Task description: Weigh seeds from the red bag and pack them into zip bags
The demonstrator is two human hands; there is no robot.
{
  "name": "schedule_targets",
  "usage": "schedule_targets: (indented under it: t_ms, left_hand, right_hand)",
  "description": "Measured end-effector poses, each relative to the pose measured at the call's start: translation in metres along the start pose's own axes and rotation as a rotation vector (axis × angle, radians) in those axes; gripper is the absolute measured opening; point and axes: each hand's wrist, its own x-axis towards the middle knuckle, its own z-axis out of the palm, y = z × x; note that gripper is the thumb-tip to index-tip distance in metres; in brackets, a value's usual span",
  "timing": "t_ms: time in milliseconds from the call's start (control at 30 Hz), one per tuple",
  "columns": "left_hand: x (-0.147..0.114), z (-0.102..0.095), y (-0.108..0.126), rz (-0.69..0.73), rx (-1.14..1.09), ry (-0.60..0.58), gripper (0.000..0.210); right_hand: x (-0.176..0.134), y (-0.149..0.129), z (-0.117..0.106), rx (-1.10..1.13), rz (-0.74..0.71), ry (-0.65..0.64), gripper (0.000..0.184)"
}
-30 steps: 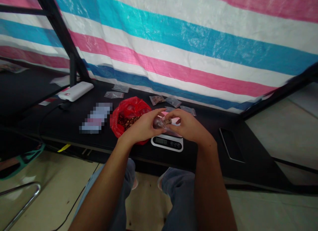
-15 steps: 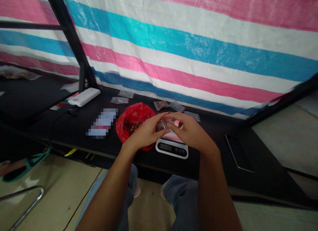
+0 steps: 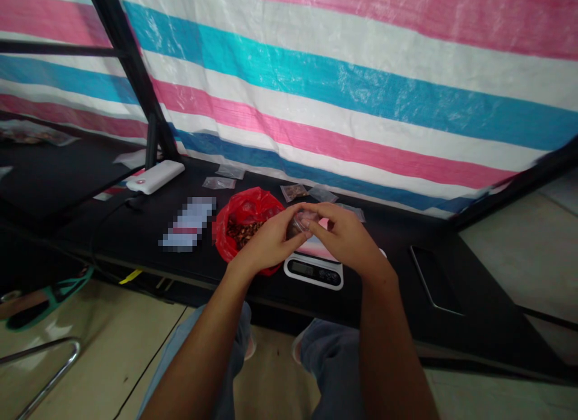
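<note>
Between both hands is a small clear plastic bag (image 3: pixel 298 226) with something brownish in it. My left hand (image 3: pixel 271 236) closes on its left side, thumb and fingertips meeting round it. From the other side my right hand (image 3: pixel 339 232) grips it, thumb pressed on the plastic. Both are just above a white digital scale (image 3: pixel 315 273) with a pinkish top; the digits on its display are too blurred to read. Left of the scale, partly behind my left forearm, a red plastic bag (image 3: pixel 226 222) stands open, holding loose brown pieces (image 3: pixel 241 230).
Behind the hands lie a filled small bag (image 3: pixel 293 193) and flat clear bags (image 3: pixel 322 194). More clear bags (image 3: pixel 219 183) lie farther left, near a white power strip (image 3: pixel 156 176) and a blurred-out rectangle (image 3: pixel 188 224). A phone (image 3: pixel 436 280) rests at the right. Striped sheeting (image 3: pixel 316 100) hangs behind the black table.
The fingers have shifted slightly on the small bag, and my right hand has tilted a little. The bag stays over the scale. The whole view has moved marginally.
</note>
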Motion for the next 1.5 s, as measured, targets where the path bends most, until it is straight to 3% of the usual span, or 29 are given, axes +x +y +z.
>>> schedule_targets:
  t_ms: [267, 367, 567, 633, 800, 933, 1033, 1167, 1333, 1500]
  left_hand:
    - [0.0, 0.002, -0.006, 0.021, 0.205, 0.092, 0.05]
    - [-0.001, 0.001, -0.006, 0.013, 0.185, 0.098, 0.048]
    - [-0.001, 0.0, -0.006, -0.06, 0.096, 0.068, 0.046]
    - [-0.001, 0.0, -0.007, -0.057, 0.084, 0.094, 0.052]
    - [-0.003, -0.001, -0.008, 0.015, 0.058, 0.126, 0.077]
    - [-0.002, -0.002, -0.006, 0.039, -0.043, 0.132, 0.063]
    - [0.0, -0.001, -0.005, -0.014, -0.079, 0.212, 0.059]
    - [0.003, 0.001, -0.007, -0.027, -0.128, 0.264, 0.065]
    - [0.004, 0.001, -0.005, -0.06, -0.274, 0.249, 0.055]
    - [0.005, -0.003, -0.002, -0.109, -0.306, 0.308, 0.049]
  right_hand:
    - [-0.005, 0.0, -0.008, 0.005, 0.01, 0.017, 0.038]
    - [-0.007, 0.004, -0.009, 0.085, 0.018, 0.061, 0.033]
    - [-0.012, 0.012, -0.017, 0.137, 0.082, 0.129, 0.043]
    - [-0.014, 0.017, -0.019, 0.128, 0.138, 0.103, 0.04]
    - [-0.016, 0.035, -0.016, 0.026, 0.194, 0.017, 0.051]
    - [-0.017, 0.047, -0.009, -0.064, 0.296, -0.111, 0.03]
    - [-0.019, 0.05, -0.009, -0.059, 0.351, -0.129, 0.036]
    - [-0.018, 0.042, -0.012, -0.065, 0.289, -0.05, 0.05]
    - [-0.007, 0.025, -0.009, -0.001, 0.09, 0.107, 0.023]
    - [-0.002, 0.012, -0.003, 0.077, 0.0, 0.035, 0.016]
